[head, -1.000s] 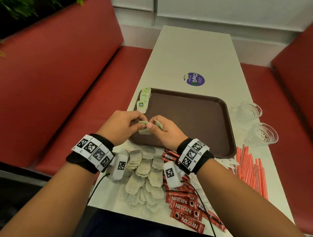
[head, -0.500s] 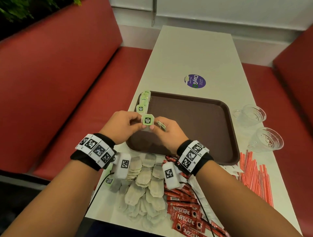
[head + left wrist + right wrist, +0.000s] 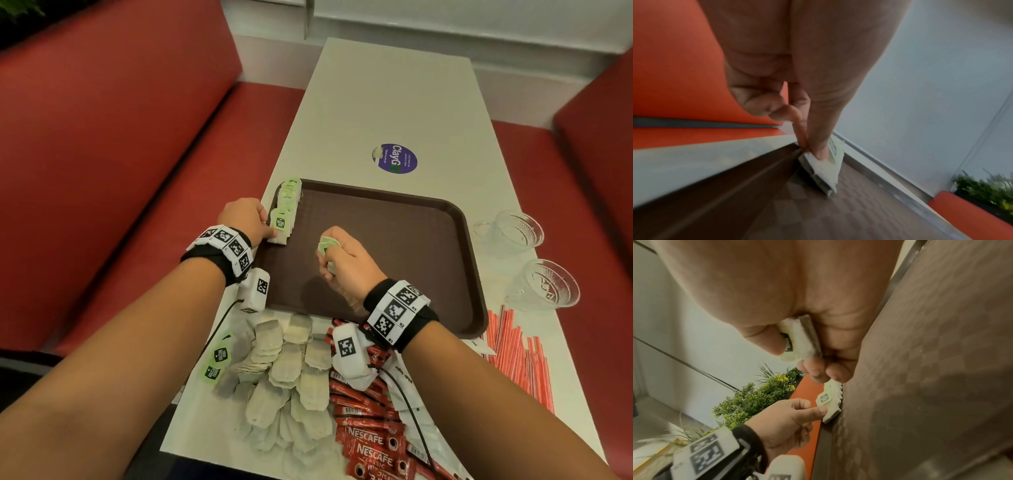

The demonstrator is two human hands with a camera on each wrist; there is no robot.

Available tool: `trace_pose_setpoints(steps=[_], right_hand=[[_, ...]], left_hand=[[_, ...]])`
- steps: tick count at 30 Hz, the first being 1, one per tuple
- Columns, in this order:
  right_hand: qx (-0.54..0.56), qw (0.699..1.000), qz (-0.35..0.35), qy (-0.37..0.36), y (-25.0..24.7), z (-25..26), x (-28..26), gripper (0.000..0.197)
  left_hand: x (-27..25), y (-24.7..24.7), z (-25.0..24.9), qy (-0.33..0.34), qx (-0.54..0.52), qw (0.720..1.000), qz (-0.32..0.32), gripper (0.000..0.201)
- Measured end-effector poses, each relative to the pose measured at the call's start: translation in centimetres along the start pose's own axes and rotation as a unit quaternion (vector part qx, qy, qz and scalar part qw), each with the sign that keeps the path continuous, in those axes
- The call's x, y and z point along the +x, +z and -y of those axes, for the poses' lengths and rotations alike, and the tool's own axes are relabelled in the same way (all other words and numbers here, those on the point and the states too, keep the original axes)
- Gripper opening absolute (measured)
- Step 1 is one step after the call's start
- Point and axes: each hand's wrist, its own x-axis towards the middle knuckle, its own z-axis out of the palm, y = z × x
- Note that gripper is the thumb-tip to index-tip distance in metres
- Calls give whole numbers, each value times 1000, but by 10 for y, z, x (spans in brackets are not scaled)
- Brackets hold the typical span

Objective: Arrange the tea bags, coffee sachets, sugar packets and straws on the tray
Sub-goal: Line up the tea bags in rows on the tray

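Observation:
A brown tray (image 3: 428, 212) lies on the white table. A row of green-tagged tea bags (image 3: 288, 198) leans along its left rim. My left hand (image 3: 270, 233) pinches the nearest tea bag (image 3: 822, 167) of that row between thumb and forefinger, seen also in the right wrist view (image 3: 828, 407). My right hand (image 3: 329, 253) hovers over the tray's middle, curled round a few tea bags (image 3: 799, 340) with green tags (image 3: 327, 244). Loose tea bags (image 3: 291, 370), red coffee sachets (image 3: 370, 442), white sugar packets (image 3: 404, 387) and red straws (image 3: 517, 349) lie near the front edge.
Two clear glass cups (image 3: 513, 231) (image 3: 544, 286) stand right of the tray. A purple sticker (image 3: 395, 158) marks the table beyond it. Red benches (image 3: 120, 137) flank the table on both sides. A potted plant (image 3: 756, 395) stands to the left.
My hands have parted. The left hand carried one tea bag from the middle to the row at the tray's left rim; the right stayed over the tray with its tea bags.

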Motion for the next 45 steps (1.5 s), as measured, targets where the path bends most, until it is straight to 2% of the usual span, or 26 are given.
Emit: trace_pose_setpoints(steps=[5, 8, 12, 16, 23, 28, 31, 33, 35, 39, 42, 45], right_hand=[[-17, 1000, 7, -9, -1, -2, 2, 19], [-26, 999, -10, -29, -2, -4, 3, 14], [-29, 999, -16, -31, -6, -1, 5, 16], [-39, 999, -12, -26, -8, -3, 8, 16], [-86, 995, -30, -48, -14, -9, 11, 9], [-112, 990, -56, -62, -17, -8, 13, 9], [-104, 991, -53, -62, -18, -8, 12, 9], [-103, 992, -49, -58, -18, -8, 11, 8], [-101, 992, -47, -54, -17, -8, 11, 6], [-72, 995, -53, -38, -11, -4, 7, 1], [-44, 997, -54, -21, -10, -3, 6, 6], [-45, 997, -57, -19, -10, -3, 6, 8]], left_hand=[[2, -2, -8, 12, 63, 997, 37, 26], [4, -4, -14, 43, 61, 997, 17, 6], [11, -1, -35, 62, 95, 993, -25, 26], [17, 8, -51, 55, 176, 983, 17, 49], [24, 10, -63, 60, 188, 980, 33, 38], [17, 2, -54, 84, 174, 981, 13, 49], [9, -4, -40, 102, 148, 981, 70, 43], [2, -5, -32, 101, 171, 970, 139, 41], [-1, -3, -27, 97, 187, 963, 168, 39], [0, -1, -26, 100, 178, 970, 131, 27], [-2, -6, -26, 104, 180, 969, 135, 24], [-13, -17, -26, 138, 130, 977, 97, 25]])
